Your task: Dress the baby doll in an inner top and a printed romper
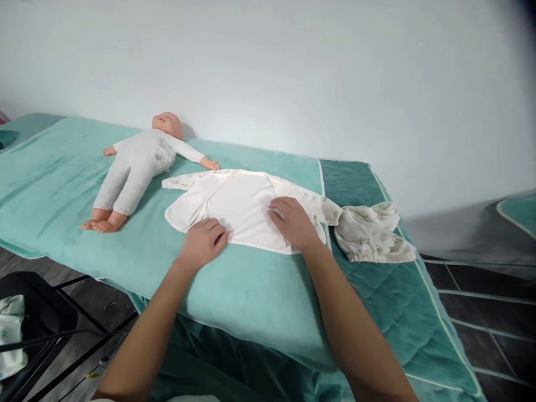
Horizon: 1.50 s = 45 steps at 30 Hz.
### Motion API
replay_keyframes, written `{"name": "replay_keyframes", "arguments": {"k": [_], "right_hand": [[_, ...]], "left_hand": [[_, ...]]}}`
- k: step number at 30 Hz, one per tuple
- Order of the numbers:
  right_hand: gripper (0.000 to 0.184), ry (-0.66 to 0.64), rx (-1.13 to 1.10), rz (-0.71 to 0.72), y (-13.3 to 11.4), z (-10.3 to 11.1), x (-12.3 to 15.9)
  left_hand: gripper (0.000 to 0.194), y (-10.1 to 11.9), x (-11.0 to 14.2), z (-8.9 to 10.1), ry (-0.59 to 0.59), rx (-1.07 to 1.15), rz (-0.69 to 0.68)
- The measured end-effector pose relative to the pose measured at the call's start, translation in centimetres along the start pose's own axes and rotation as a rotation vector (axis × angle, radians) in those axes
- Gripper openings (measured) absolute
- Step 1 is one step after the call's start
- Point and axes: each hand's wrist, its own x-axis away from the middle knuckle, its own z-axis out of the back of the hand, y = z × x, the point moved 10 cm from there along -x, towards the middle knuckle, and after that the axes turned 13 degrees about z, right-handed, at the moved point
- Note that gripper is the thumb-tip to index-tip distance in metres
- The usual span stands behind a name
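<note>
A white baby shirt [247,204] with printed sleeves lies spread out on the mint-green cover. At its near hem, my left hand [204,241] is curled, with thumb and finger closed together at the fabric. My right hand [293,221] rests on the shirt's right part near the printed sleeve, its fingers stretched and the thumb apart. Printed baby trousers [371,234] lie bunched beyond the right sleeve's cuff. To the left, a baby doll [140,156] in a white cloth body lies on its back, one hand close to the shirt's upper edge.
The mint-green cover [100,251] lies over a darker quilted cloth [419,312] on the table. A pale wall [268,72] runs along the far side. At lower left stands a black chair [46,307] with a printed cloth [12,335] on it.
</note>
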Motion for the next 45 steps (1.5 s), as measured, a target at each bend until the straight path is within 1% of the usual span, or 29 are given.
{"name": "replay_keyframes", "arguments": {"k": [2, 4, 6, 8, 10, 12, 14, 17, 19, 24, 27, 29, 31, 35, 37, 38, 39, 42, 45], "right_hand": [[0.034, -0.043, -0.012, 0.033, -1.5, 0.3, -0.1], [0.046, -0.144, -0.037, 0.065, -3.3, -0.1, 0.0], [0.052, -0.257, -0.091, 0.074, -4.8, -0.8, 0.4], [0.054, -0.341, -0.145, 0.07, -5.9, -1.1, 0.7], [0.053, -0.387, -0.187, 0.07, -6.5, -1.0, 0.9], [0.052, -0.411, -0.243, 0.047, -6.3, -0.7, 1.1], [0.051, -0.435, -0.32, -0.006, -5.8, -0.4, 1.3], [0.048, -0.463, -0.413, -0.078, -5.1, -0.3, 1.8], [0.048, -0.463, -0.451, -0.1, -5.0, -0.4, 1.9], [0.05, -0.456, -0.54, -0.123, -5.1, -0.8, 2.1], [0.048, -0.472, -0.614, -0.156, -4.8, -1.4, 2.5], [0.046, -0.459, -0.653, -0.171, -4.6, -1.6, 2.5], [0.043, -0.382, -0.629, -0.149, -4.4, -1.3, 2.0], [0.032, -0.07, -0.454, -0.068, -3.9, 0.5, 0.6], [0.033, 0.04, -0.344, -0.022, -3.9, 0.8, 0.3], [0.036, 0.053, -0.27, -0.002, -3.9, 0.5, 0.3], [0.041, 0.035, -0.187, 0.011, -3.9, -0.1, 0.3], [0.055, -0.113, 0.023, 0.004, -3.5, -2.6, 0.4], [0.058, -0.207, 0.087, 0.007, -3.6, -4.0, 0.6]], "left_hand": [[0.034, -0.1, 0.0, 0.1, 0.0, 0.001, 0.004], [0.035, -0.1, 0.0, 0.1, 0.005, -0.004, 0.007], [0.036, -0.3, 0.0, 0.3, 0.016, -0.011, 0.018], [0.036, -0.5, 0.0, 0.4, 0.037, -0.022, 0.037], [0.036, -0.7, 0.0, 0.7, 0.074, -0.038, 0.055], [0.037, -0.8, 0.1, 0.9, 0.106, -0.052, 0.059], [0.037, -0.8, 0.1, 1.0, 0.121, -0.057, 0.058], [0.039, -1.0, 0.1, 0.8, 0.119, -0.055, 0.072], [0.04, -1.1, 0.0, 0.8, 0.111, -0.054, 0.086], [0.039, -1.1, -0.1, 0.7, 0.099, -0.049, 0.096], [0.039, -0.9, -0.1, 0.9, 0.12, -0.058, 0.087], [0.039, -0.9, 0.0, 1.1, 0.137, -0.061, 0.081], [0.039, -1.1, 0.0, 1.2, 0.155, -0.059, 0.085], [0.039, -1.6, 0.0, 1.4, 0.19, -0.039, 0.113], [0.039, -1.8, -0.1, 1.4, 0.197, -0.026, 0.126], [0.039, -1.9, -0.2, 1.4, 0.199, -0.019, 0.132], [0.039, -2.0, -0.3, 1.4, 0.199, -0.013, 0.138], [0.038, -2.2, -0.4, 1.3, 0.195, -0.002, 0.148], [0.039, -2.3, -0.4, 1.3, 0.193, 0.003, 0.152]]}}
